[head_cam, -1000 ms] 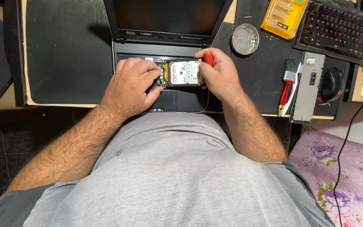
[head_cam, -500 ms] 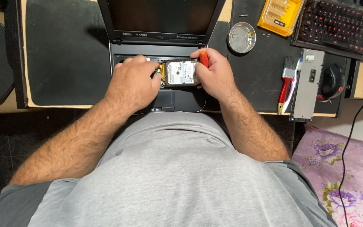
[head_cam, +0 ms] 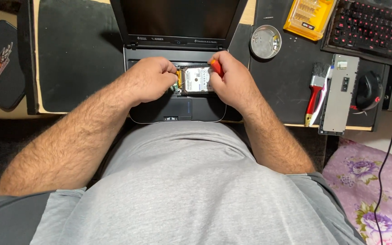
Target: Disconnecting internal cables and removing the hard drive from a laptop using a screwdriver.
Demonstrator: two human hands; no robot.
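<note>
Both hands have crept a little toward the upper middle of the frame over the last second, following the open laptop, which itself sits slightly further left than it did; their grip looks unchanged. That reads as a small re-seating of posture, not a new step, with the work on the drive apparently at the same stage.

A silver hard drive lies in the laptop's opened base, just below the screen hinge, between the two hands. At its left edge the left hand is curled, fingertips pinched at the corner by a small orange strip; whether it grips anything there I cannot tell. Closed around a red-handled screwdriver, the right hand touches the drive's right edge.

On the tabletop, counted: one laptop, one hard drive, one round metal dish right of the screen, one yellow case of bits at the top right, one keyboard with red-lit keys, one red-handled brush, one grey metal panel beside it, and one black mouse.
</note>
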